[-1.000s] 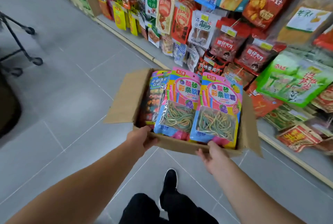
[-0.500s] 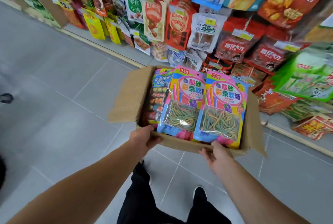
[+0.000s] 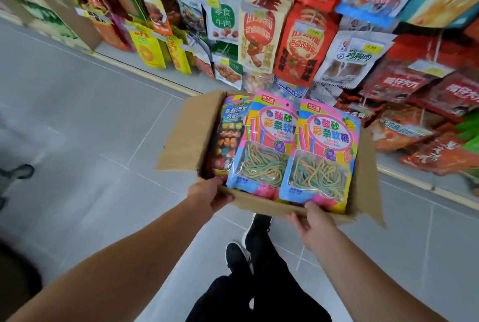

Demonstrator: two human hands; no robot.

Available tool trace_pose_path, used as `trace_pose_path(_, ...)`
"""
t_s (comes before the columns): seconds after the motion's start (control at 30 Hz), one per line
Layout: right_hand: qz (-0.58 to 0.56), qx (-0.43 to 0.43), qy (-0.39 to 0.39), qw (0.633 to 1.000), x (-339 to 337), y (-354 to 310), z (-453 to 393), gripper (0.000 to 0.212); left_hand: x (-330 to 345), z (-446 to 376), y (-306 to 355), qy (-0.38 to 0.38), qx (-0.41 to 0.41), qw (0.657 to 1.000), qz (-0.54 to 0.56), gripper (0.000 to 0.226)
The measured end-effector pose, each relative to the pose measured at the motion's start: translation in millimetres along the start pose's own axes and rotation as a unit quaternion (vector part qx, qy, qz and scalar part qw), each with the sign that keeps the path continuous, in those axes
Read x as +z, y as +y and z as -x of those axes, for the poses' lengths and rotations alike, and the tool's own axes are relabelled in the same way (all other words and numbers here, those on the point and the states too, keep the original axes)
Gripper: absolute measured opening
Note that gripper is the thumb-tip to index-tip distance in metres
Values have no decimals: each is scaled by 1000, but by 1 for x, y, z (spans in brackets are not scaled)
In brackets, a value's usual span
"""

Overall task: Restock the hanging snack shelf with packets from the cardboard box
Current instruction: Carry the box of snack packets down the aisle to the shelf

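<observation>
The cardboard box (image 3: 267,206) is carried open in front of the hanging snack shelf (image 3: 305,36), both forearms reaching forward to its near edge. The left hand (image 3: 208,196) grips the near-left corner with fingers curled over the rim, and the right hand (image 3: 312,221) grasps the near wall toward the right, thumb up against it. Inside stand two pink-and-blue packets (image 3: 321,150) printed "酸砂彩条软糖" over windows of rainbow strips, beside a darker candy packet (image 3: 229,135) at the left.
</observation>
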State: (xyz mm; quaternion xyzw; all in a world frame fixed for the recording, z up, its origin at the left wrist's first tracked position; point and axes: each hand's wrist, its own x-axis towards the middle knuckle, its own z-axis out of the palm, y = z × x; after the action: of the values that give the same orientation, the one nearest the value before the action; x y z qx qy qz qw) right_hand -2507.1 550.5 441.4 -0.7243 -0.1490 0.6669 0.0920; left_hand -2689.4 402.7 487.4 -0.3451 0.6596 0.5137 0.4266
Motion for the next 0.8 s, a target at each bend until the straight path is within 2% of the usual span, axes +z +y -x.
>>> trace_pose_path(0.1, -6, 2, -15, 1000, 48, 0, -13, 36, -6, -32, 36, 5, 0, 1000, 4, 29)
trace_pose_path(0.37, -12, 27, 4, 1000, 141, -4, -35, 33, -17, -94, 105, 24, -17, 999, 22, 28)
trace_pose_path(0.6, -42, 42, 32, 998, 225, 31, -50, 34, -48, -171, 162, 20, -28, 999, -19, 31)
trace_pose_path(0.8, -90, 52, 54, 993, 267, 73, -78, 36, -64, -240, 178, 7, -39, 998, -46, 33)
